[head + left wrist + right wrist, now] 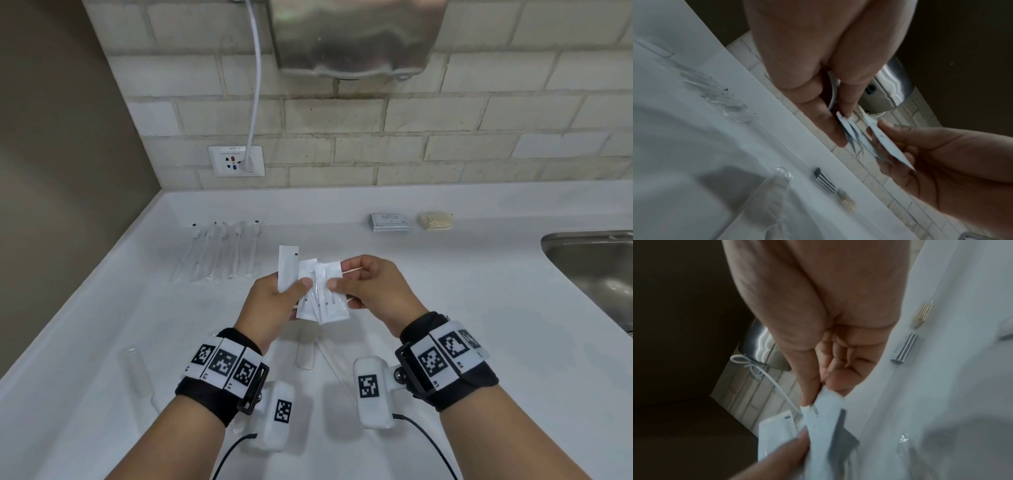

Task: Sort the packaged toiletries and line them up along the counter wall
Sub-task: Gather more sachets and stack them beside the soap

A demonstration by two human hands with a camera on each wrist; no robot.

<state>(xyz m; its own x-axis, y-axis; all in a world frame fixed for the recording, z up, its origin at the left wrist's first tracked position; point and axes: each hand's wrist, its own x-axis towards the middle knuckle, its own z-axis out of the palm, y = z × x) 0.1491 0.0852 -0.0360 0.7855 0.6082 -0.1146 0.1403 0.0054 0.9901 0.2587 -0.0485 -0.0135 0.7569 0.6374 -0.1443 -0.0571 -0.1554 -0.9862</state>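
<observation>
Both hands are raised above the white worktop, in front of the tiled wall. Between them they hold a fanned bundle of white sachets.

Left hand: fingers curled behind the bundle, thumb pressed on its front face, gripping the left portion. One taller sachet projects upward from this grip.

Right hand: thumb and forefinger pinch the upper right corner of the rightmost sachet in the bundle. The remaining fingers are curled toward the palm. A thin pale stick shows beside the forefinger; what it is cannot be told.

Items already placed near the wall:
- A row of clear-wrapped toothbrushes, laid side by side at the left, below the wall socket.
- A stack of grey flat packets toward the right.
- A stack of tan packets just beside the grey stack, on its right.

Items lying on the worktop near the person:
- A clear-wrapped item left of the left wrist.
- Further clear-wrapped items between the wrists, partly hidden by the hands.

A steel sink is set into the worktop at the right edge. A steel wall-mounted unit hangs above, with a white cable running down to the socket.
</observation>
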